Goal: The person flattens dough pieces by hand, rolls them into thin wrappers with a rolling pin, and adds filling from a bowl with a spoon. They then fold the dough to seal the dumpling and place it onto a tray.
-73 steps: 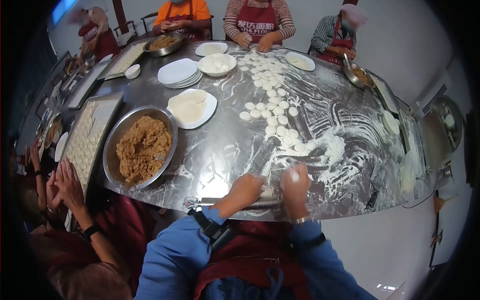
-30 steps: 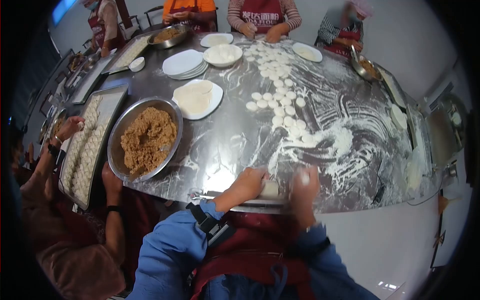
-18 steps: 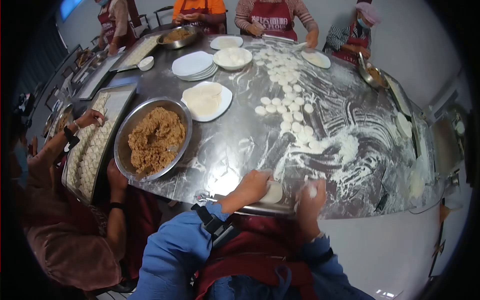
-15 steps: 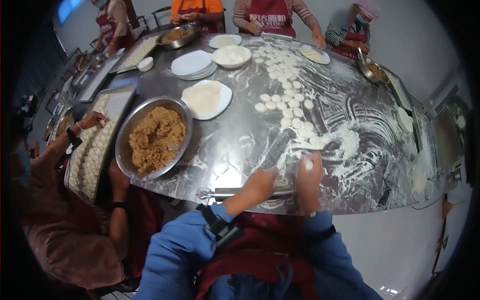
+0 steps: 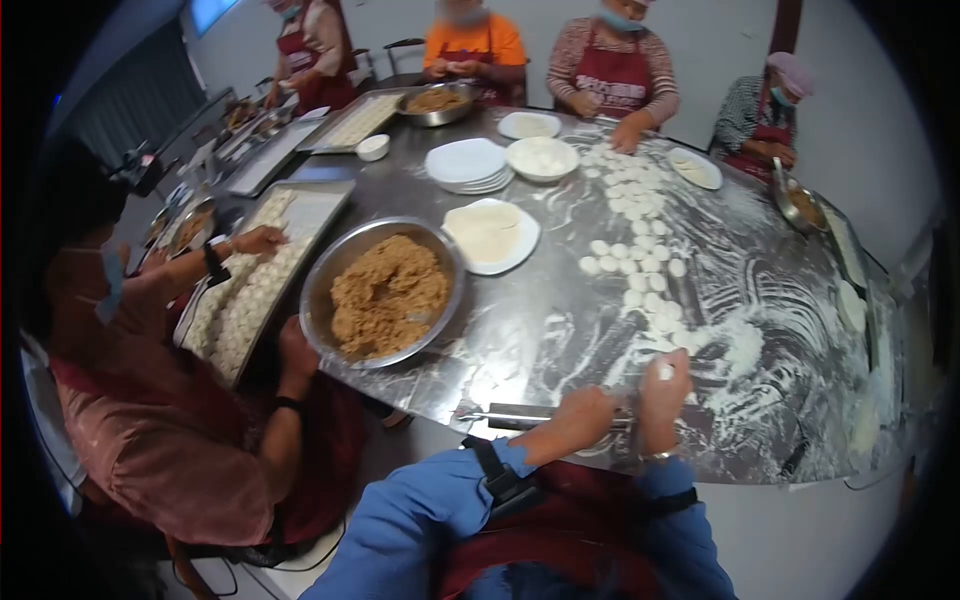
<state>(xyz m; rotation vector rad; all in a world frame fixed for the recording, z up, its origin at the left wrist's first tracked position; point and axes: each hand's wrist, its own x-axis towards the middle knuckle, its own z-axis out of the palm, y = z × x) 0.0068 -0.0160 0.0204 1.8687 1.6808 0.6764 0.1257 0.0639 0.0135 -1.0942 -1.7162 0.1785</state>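
Note:
My left hand (image 5: 584, 418) is closed low over the floured table, by the right end of a metal rolling pin (image 5: 515, 417); what its fingers hold, if anything, is hidden. Just to its right, my right hand (image 5: 664, 392) is raised with curled fingers around a small white piece of dough (image 5: 666, 371). Beyond my hands, flattened white dough rounds (image 5: 640, 262) lie in a long cluster beside loose flour (image 5: 740, 345). A steel bowl of brown filling (image 5: 390, 300) stands to the left, near a white plate with a stack of wrappers (image 5: 488, 235).
At the left, a co-worker's hand (image 5: 260, 240) is over a tray of dumplings (image 5: 335, 200). Stacked plates (image 5: 467, 162) and a bowl of flour (image 5: 542, 157) stand farther back. Several people work around the table. A dark-handled tool (image 5: 795, 460) lies at the right.
The view has shifted, so the table and bowls appear farther right and lower. My two hands remain close together near the rolling pin.

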